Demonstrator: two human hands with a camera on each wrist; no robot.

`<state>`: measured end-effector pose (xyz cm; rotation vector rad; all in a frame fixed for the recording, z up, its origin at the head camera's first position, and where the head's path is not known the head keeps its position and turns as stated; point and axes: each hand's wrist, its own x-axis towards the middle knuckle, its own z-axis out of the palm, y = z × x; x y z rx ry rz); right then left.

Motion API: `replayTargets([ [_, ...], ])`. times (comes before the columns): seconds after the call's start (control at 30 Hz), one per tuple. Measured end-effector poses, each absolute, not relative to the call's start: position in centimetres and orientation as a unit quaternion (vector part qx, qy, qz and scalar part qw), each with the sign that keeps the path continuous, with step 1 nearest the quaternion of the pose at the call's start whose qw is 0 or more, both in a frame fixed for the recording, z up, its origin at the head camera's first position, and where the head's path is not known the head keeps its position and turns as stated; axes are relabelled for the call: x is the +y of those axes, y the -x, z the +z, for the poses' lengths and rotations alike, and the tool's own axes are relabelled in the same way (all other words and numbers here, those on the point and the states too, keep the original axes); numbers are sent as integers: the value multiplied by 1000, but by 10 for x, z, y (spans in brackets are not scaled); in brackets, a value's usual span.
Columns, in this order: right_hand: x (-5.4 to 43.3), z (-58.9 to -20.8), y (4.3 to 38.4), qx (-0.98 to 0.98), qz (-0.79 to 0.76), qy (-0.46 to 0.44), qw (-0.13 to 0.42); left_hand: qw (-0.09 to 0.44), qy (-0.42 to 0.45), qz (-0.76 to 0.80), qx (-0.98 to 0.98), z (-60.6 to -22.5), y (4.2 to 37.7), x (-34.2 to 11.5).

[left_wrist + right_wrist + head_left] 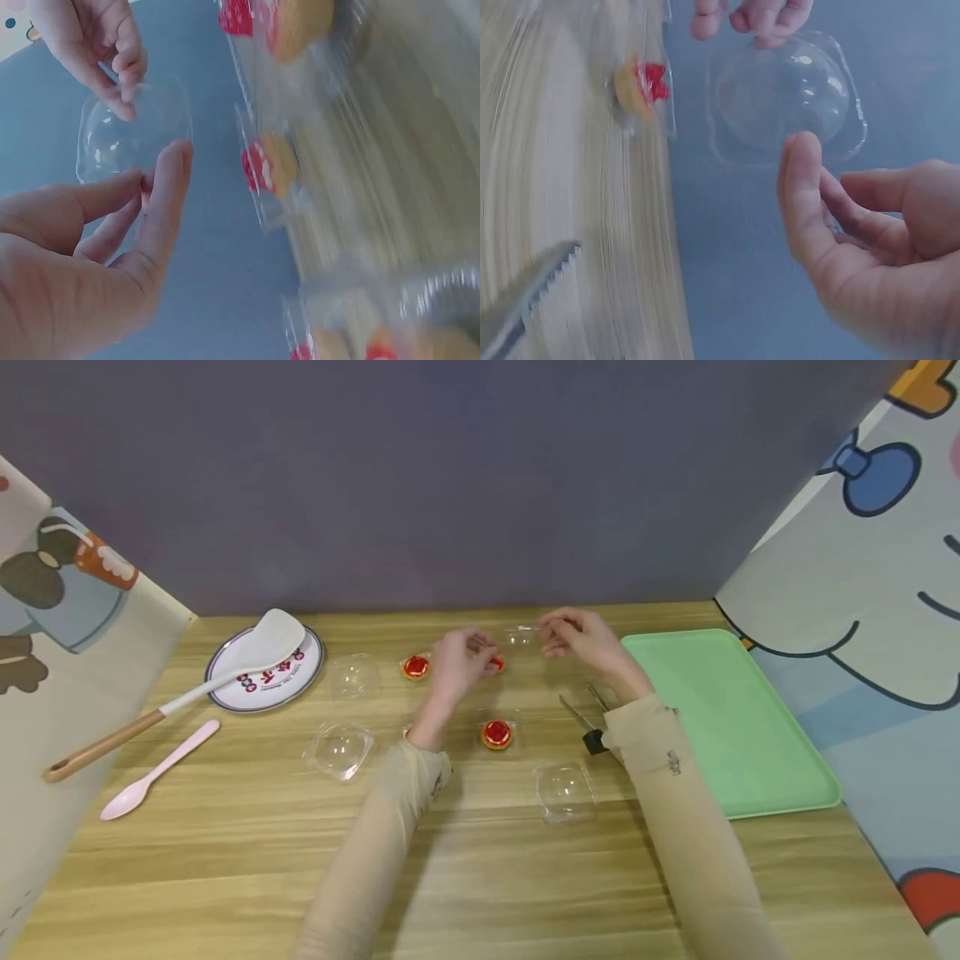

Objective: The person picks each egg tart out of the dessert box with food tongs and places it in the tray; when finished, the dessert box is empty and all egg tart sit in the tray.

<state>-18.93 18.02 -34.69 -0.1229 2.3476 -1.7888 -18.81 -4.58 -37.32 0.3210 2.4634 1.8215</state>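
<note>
A clear domed lid is raised between the two hands, over the far part of the wooden surface. The left hand pinches its rim between thumb and fingertips. The right hand has its fingertips at the opposite side, narrow and curled; whether they grip or only touch, I cannot tell.

The thin plastic looks slick and springy, so an uneven pinch could let it tip or snap loose. A dropped lid could land on a red-topped tart beside the left hand. The left forearm passes close to the nearer tart, so a low sleeve might nudge it. On the right, the cuff is against the serrated tongs, and a sideways pull could drag them.

Behind the lid, the grey panel limits reach at the far edge. The green tray bounds the right, under the right sleeve's edge. The most room lies nearer the person, past the loose clear shell.
</note>
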Motion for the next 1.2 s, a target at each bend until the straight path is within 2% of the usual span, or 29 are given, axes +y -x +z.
replayTargets([
  [0.13,188,-346,187,813,-578,37,64,23,-117,607,786,-375,187,-38],
  [0.33,200,-344,185,842,-535,50,51,25,-128,622,772,-381,188,-25],
  [0.87,216,-362,197,867,-492,19,73,52,-166,509,843,-394,190,-4],
  [1.2,219,-374,202,880,-469,16,72,65,-186,501,843,-392,188,2],
])
